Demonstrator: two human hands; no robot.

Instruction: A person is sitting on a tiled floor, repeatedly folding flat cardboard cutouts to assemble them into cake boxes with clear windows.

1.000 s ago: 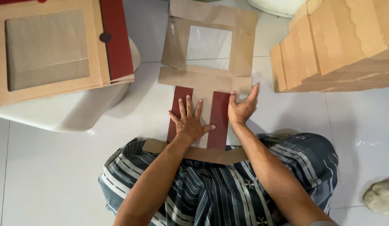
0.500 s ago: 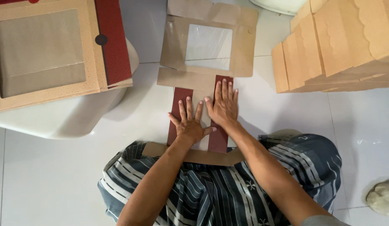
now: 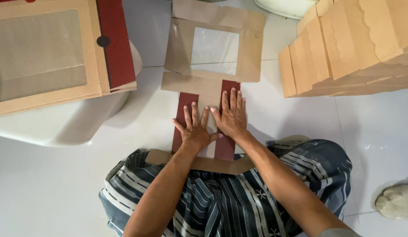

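we see left hand [image 3: 194, 131] flat, fingers spread, gripping nothing, pressing the red flaps | right hand [image 3: 231, 116] flat beside it, thumbs touching, also pressing | flat box blank [image 3: 212, 70] on floor [image 3: 59, 188] ahead of lap | stacked blanks [image 3: 45, 52] far left, folded boxes [image 3: 349, 48] far right
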